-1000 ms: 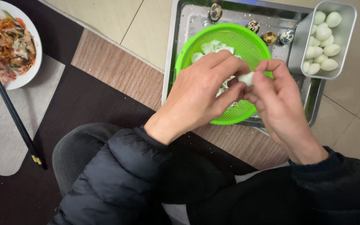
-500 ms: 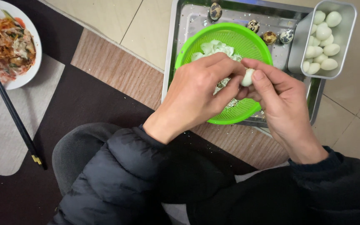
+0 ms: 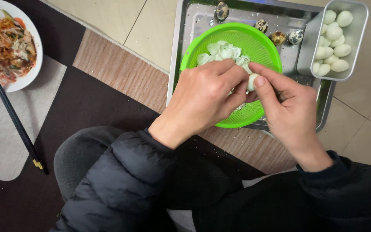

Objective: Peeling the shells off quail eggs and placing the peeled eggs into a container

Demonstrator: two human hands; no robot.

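Pinching one egg (image 3: pixel 250 81) between your left hand (image 3: pixel 207 96) and right hand (image 3: pixel 290 114) over the colander (image 3: pixel 263 47); peeled eggs (image 3: pixel 333 41) at 2 o'clock; four speckled eggs (image 3: pixel 278 38) left at 12.

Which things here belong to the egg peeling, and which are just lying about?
In use: left hand and right hand gripping a small white peeled egg; round green plastic colander holding shell bits; rectangular steel tray; speckled unpeeled eggs; steel tin of peeled eggs.

Lying about: white plate of noodles; black chopsticks.

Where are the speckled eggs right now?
The speckled eggs lie on the metal tray along its far edge in the head view, behind the green strainer and left of the tin of peeled eggs.
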